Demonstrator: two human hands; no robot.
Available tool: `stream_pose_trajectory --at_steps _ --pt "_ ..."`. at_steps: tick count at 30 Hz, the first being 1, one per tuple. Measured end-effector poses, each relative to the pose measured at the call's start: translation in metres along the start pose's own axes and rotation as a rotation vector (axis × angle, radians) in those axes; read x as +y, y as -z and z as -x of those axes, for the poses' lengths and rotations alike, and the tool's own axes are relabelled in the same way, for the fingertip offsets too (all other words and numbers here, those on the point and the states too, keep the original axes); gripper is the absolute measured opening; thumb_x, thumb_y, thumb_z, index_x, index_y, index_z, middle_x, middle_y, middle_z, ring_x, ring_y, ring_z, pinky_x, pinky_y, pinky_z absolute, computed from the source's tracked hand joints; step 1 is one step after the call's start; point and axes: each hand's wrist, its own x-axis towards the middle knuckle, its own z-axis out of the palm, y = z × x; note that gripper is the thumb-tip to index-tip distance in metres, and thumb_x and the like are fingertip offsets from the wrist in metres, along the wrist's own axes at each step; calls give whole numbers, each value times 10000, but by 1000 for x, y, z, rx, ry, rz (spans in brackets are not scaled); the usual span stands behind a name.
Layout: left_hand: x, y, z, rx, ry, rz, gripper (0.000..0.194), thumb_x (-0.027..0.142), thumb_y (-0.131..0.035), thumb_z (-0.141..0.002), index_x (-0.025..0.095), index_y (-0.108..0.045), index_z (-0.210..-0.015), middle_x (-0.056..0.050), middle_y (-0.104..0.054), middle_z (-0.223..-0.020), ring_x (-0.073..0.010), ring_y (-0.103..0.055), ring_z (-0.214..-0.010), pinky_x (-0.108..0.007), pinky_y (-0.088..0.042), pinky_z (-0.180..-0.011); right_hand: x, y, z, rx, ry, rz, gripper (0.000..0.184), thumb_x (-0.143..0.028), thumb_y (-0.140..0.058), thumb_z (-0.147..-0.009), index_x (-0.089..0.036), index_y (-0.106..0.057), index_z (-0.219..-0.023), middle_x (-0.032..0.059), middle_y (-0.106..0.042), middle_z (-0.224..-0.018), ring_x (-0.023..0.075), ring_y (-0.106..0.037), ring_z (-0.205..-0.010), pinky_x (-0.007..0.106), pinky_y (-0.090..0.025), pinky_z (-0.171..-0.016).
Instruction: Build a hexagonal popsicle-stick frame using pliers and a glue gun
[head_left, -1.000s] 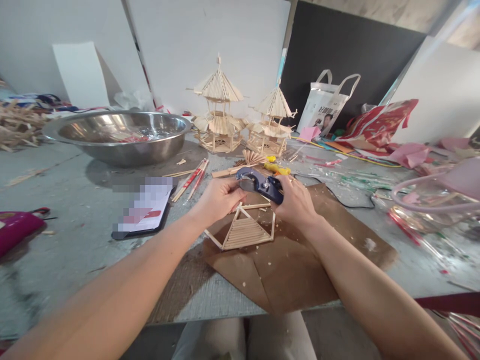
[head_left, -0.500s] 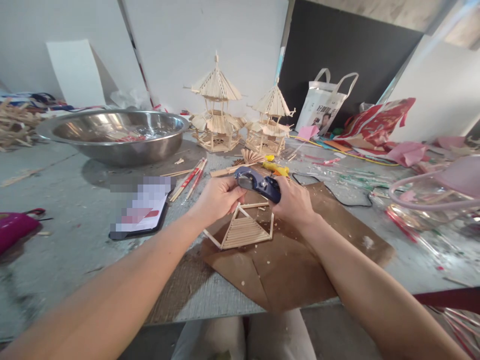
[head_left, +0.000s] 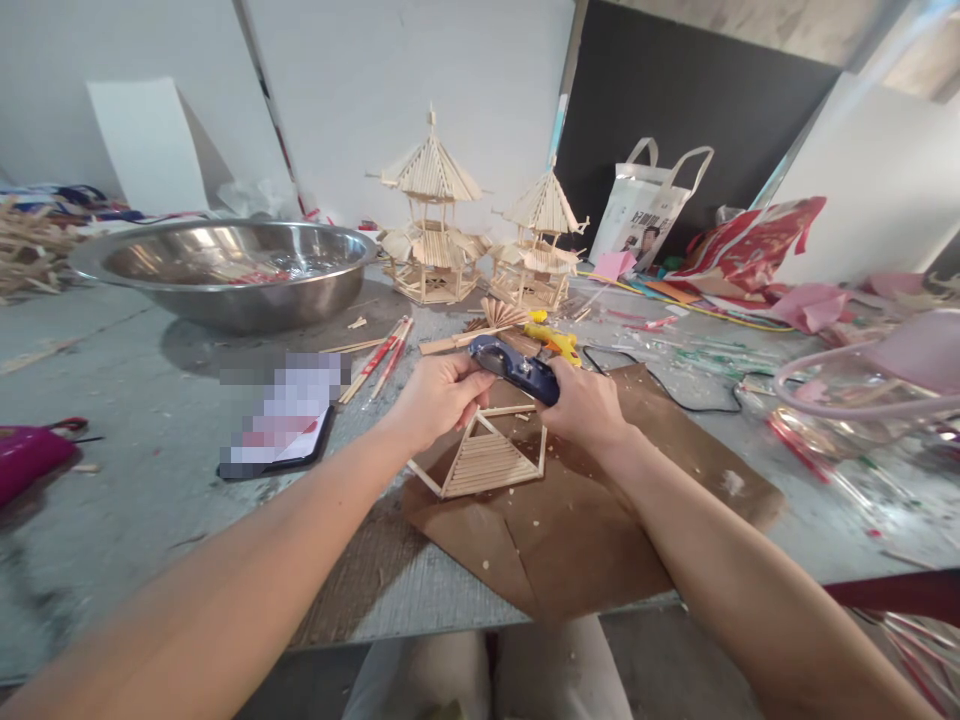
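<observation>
My right hand [head_left: 586,405] is wrapped round a dark blue cutter [head_left: 516,366] with a metal head. My left hand [head_left: 439,397] is closed in a pinch right at the cutter's head; what it pinches is too small to make out. Both hands hover just above a triangular roof panel of wooden sticks [head_left: 484,460], which lies on brown paper [head_left: 585,520] on the grey table [head_left: 135,490].
Two stick pagoda models [head_left: 433,215] [head_left: 541,240] stand behind. A steel basin [head_left: 225,270] sits at the left, a phone [head_left: 279,425] near my left arm. Red-tipped sticks [head_left: 379,360], a yellow tool [head_left: 553,340], bags and a clear pink-rimmed container [head_left: 862,390] lie to the right.
Hands and cutter have stayed almost in place over the roof panel; the view shifted slightly.
</observation>
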Motion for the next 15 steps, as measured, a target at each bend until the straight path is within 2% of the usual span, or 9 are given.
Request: stream_pose_trajectory --at_steps 11,15 --pt "1 0 -1 -32 62 64 219 243 -485 -765 134 -488 -575 54 -461 -443 -8 -345 -272 -133 -227 -280 -2 -2 0 -19 -14 25 284 -348 -465 -695 -188 -548 -915 76 -655 -774 254 -617 -721 323 -413 -603" --pt "2 -1 -1 -37 73 73 202 251 -498 -760 137 -491 -594 52 -481 -484 -7 -352 -295 -131 -247 -286 1 -5 -2 -42 -13 -65 310 -325 -482 -685 -198 -531 -964 73 -648 -846 249 -610 -761 318 -417 -619"
